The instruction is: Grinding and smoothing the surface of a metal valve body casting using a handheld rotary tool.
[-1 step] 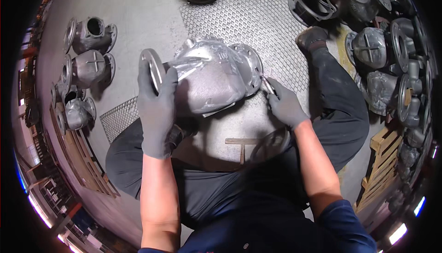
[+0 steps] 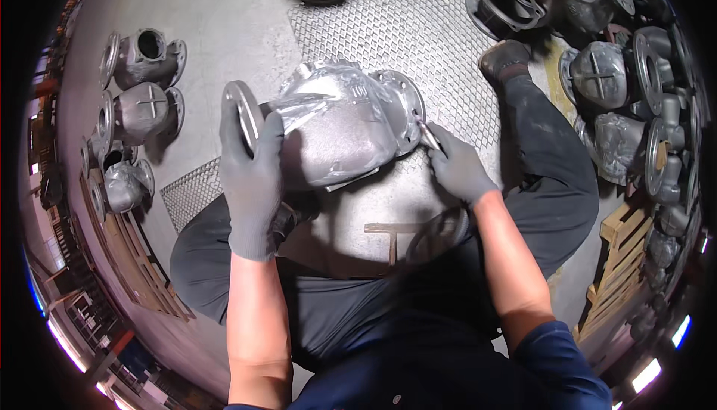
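Observation:
A grey cast-metal valve body with a round flange at each end lies in front of me, glossy and wrinkled over parts of its surface. My left hand, gloved in grey, grips its left flange, thumb on the near side and fingers partly hidden behind the rim. In my gloved right hand is a slim, pen-like metallic tool. Its tip meets the face of the right flange, near a bolt hole. Most of the tool's length is hidden in the fist.
Similar valve bodies stand at the left and crowd the right side. Patterned metal plate covers part of the floor. A T-shaped metal bar lies between my legs, beside a blurred dark loop. Wooden pallets flank me.
The whole view has shifted very slightly. My right hand and the tool's tip have moved a little left and away from me along the right flange. My left hand keeps its grip.

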A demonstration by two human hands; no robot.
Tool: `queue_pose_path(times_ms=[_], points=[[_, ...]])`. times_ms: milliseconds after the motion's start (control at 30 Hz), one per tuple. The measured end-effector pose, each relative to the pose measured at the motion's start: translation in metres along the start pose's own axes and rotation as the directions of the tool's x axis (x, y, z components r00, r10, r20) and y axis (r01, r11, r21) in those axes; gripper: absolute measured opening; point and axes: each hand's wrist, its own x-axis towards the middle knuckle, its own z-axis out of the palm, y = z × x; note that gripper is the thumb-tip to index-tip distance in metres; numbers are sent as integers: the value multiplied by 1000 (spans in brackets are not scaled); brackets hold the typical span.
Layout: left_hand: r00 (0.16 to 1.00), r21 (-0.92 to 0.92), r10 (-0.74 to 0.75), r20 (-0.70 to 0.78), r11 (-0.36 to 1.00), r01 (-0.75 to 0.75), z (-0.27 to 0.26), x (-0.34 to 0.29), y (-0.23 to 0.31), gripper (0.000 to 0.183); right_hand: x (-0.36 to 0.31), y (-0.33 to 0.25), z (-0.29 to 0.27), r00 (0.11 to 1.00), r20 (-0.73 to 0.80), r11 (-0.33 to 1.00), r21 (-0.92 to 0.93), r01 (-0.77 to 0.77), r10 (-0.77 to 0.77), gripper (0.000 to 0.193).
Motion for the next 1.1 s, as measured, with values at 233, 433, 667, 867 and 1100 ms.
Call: queue_pose_path(times_ms=[233,433,667,867,1100], points=[[979,181,201,-25,964,-194,4,11,-14,74,33,13,23,998,53,992,-121,-26,32,60],[995,91,68,-72,994,-62,8,14,-13,77,25,17,50,990,61,978,-176,-114,126,66],[994,91,68,-88,994,-60,6,11,-15,80,16,-1,72,979,-45,972,-116,-205,201,67],[996,65,42,-84,997,-37,7,12,-17,81,16,-7,83,968,-3,963,-104,-249,250,64],[994,9,-81,-68,997,81,2,15,-11,83,23,6,79,986,-73,983,-92,-158,151,64]])
